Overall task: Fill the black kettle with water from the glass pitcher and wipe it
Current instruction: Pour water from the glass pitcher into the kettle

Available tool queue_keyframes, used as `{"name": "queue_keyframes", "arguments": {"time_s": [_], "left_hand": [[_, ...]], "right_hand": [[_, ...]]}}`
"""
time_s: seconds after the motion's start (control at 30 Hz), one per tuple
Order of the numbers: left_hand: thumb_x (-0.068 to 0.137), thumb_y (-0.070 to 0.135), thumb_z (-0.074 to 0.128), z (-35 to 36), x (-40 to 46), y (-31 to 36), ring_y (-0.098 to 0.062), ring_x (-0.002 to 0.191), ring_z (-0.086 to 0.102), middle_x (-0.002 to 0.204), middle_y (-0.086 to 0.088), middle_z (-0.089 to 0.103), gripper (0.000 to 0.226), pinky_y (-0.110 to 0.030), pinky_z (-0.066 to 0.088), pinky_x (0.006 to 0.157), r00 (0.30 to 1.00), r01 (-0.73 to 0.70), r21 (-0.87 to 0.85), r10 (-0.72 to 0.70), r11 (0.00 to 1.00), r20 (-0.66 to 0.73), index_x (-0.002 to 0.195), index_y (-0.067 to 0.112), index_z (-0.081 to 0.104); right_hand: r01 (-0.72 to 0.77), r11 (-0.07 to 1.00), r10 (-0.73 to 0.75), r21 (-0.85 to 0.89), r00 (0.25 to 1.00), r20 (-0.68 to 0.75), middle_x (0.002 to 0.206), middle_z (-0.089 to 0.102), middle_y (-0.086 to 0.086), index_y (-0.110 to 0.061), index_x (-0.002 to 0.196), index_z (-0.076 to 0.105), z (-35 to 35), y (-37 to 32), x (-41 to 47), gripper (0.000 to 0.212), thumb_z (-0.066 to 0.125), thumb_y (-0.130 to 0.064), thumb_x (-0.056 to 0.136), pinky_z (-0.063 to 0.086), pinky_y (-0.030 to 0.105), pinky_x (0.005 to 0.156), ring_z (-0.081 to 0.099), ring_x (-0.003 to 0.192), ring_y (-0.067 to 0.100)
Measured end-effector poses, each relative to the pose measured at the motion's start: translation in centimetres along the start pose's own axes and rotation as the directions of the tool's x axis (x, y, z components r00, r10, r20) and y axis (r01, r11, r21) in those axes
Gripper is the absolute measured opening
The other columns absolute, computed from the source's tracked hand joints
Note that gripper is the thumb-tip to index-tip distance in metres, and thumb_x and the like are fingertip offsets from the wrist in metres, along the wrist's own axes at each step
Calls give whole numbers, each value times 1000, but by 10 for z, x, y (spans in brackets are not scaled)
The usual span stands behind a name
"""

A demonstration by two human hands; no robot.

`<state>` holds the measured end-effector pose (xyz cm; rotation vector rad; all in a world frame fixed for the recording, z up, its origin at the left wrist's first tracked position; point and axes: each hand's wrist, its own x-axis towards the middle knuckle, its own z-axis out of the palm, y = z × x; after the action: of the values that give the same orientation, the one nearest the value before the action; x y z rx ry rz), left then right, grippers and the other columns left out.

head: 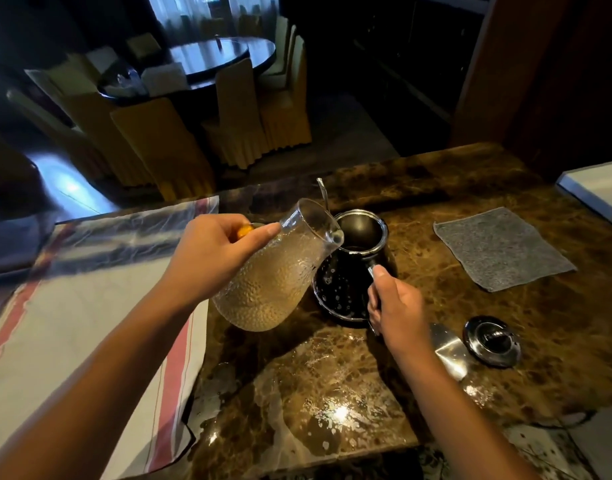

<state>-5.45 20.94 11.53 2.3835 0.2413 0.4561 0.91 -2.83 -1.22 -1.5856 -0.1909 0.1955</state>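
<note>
My left hand grips the textured glass pitcher by its neck and tilts it to the right, its spout over the open mouth of the black kettle. The kettle stands on the brown marble counter with water drops on its side. My right hand is closed around the kettle's handle on its near right side. The kettle's lid lies on the counter to the right. A grey cloth lies flat at the back right.
A striped white and red cloth under clear plastic covers the counter's left part. Water shines on the marble near the front edge. A white surface sits at the far right. Beyond the counter stand yellow-covered chairs and a dark round table.
</note>
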Motion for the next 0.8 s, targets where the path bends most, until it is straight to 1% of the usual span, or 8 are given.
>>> {"name": "queue_keyframes", "arguments": {"time_s": [0.17,0.27,0.33,0.4,0.47,0.57,0.7,0.8], "left_hand": [[87,59,55,-6,12,5,-5,41,46,50,-3,45,62,-13,36,43,998,7,139,-16,990,62,65,1,62],[84,63,50,-12,18,12,-6,38,43,48,0,43,60,-14,36,44,991,2,212,-30,977,133,62,8,58],[83,67,47,-17,24,17,-5,38,41,47,2,43,64,-20,38,46,976,10,266,-68,964,209,70,6,64],[83,68,46,-21,31,22,-4,34,40,48,2,44,66,-18,36,44,961,11,314,-97,949,259,74,6,67],[88,66,47,-23,38,24,-4,34,42,55,-5,53,63,-15,35,43,952,-10,356,-100,935,290,74,8,66],[94,61,46,-23,45,29,-7,42,47,57,-7,53,59,-19,37,47,944,-35,388,-96,921,314,77,8,67],[88,69,39,-26,52,32,-24,60,60,74,-20,67,70,-32,46,56,932,-50,420,-109,906,346,88,6,71],[87,71,40,-27,57,37,-21,57,57,70,-13,63,69,-31,43,53,920,-43,434,-133,900,368,89,9,71]], "right_hand": [[-9,1000,9,8,999,42,47,41,-4,-23,55,49,-2,2,1,59,46,-70,91,30,31,51,37,45,16],[5,1000,-5,15,999,51,48,41,-4,-22,56,48,-1,1,1,58,47,-68,91,29,29,50,36,44,13],[12,1000,-13,16,999,51,48,41,-5,-21,57,48,0,1,1,58,47,-68,92,29,29,49,36,45,13],[18,1000,-19,16,998,55,48,41,-4,-21,57,48,-1,2,2,58,47,-67,92,30,29,49,37,45,15],[23,1000,-24,14,998,57,49,41,-3,-21,56,48,-1,2,2,58,47,-66,92,31,30,50,38,46,15],[25,1000,-26,17,998,51,48,41,-3,-19,57,49,-1,4,3,58,47,-65,93,31,29,50,38,45,15],[23,1000,-24,21,998,53,48,40,-4,-20,57,47,-1,4,3,57,47,-64,93,30,31,50,37,45,16],[24,999,-26,25,998,54,48,40,-4,-19,57,47,-1,4,4,58,47,-64,93,30,30,49,37,45,15]]}}
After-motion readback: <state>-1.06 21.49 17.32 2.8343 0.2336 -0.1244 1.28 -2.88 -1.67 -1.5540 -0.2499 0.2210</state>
